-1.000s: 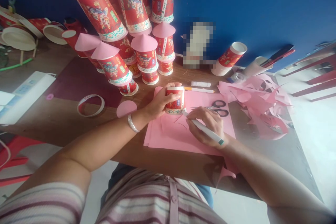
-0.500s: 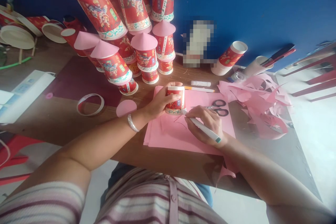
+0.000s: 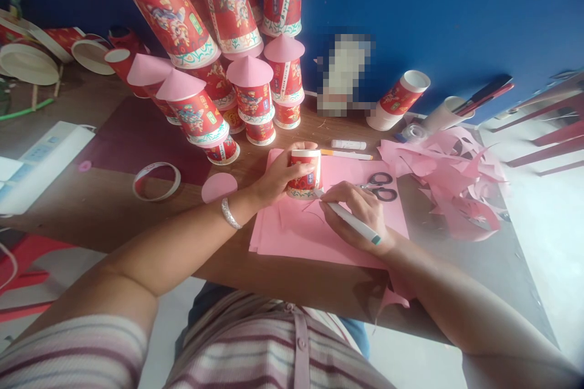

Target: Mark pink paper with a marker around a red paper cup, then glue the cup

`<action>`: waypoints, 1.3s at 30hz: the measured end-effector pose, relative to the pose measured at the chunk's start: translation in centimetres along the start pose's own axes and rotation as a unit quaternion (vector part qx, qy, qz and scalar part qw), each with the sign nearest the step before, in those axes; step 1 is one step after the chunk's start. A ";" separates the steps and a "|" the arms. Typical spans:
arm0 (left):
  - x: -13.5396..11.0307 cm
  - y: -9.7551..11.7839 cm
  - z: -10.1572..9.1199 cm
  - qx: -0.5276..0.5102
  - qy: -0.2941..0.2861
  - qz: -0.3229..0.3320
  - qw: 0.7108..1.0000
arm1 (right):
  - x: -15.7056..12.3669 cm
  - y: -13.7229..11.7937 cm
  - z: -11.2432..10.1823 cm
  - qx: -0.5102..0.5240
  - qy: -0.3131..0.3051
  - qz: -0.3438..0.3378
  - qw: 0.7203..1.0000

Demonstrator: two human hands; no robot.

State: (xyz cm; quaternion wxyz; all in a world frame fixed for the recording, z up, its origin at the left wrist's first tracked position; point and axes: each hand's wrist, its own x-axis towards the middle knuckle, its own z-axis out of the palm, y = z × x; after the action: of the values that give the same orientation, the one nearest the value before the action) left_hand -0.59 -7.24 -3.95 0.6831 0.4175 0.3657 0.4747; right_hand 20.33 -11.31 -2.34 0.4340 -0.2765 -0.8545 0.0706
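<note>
My left hand (image 3: 283, 176) is wrapped round a red printed paper cup (image 3: 310, 177), keeping it over the pink paper sheets (image 3: 314, 237). Green marks run along the cup's white lower band. A white marker (image 3: 353, 223) with a green end is gripped in my right hand (image 3: 358, 213), its tip at the right side of that band. Whether the tip touches the cup I cannot tell. Just behind the right hand lie scissors with black handles (image 3: 382, 186). An orange-and-white pen (image 3: 347, 154) and a glue stick (image 3: 348, 144) lie beyond the cup.
Several red cup towers with pink cone tops (image 3: 250, 88) stand at the back left. Pink paper scraps (image 3: 460, 179) are heaped on the right. Near the wall are stacked cups (image 3: 401, 100) and a pen cup (image 3: 449, 114). A paper ring (image 3: 157, 182) and pink disc (image 3: 219, 187) lie left.
The marker and my right hand have shifted very slightly left. My left hand and the cup stay almost where they were.
</note>
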 end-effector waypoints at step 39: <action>0.2 -0.2 -0.4 -0.037 -0.019 -0.004 0.999 | 0.1 0.0 -0.4 0.003 0.009 -0.025 1.000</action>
State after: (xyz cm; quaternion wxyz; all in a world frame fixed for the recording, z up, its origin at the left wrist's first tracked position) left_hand -0.85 -6.94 -4.34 0.7065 0.3996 0.3365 0.4775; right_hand 20.59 -11.25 -2.04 0.4441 -0.2539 -0.8572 0.0597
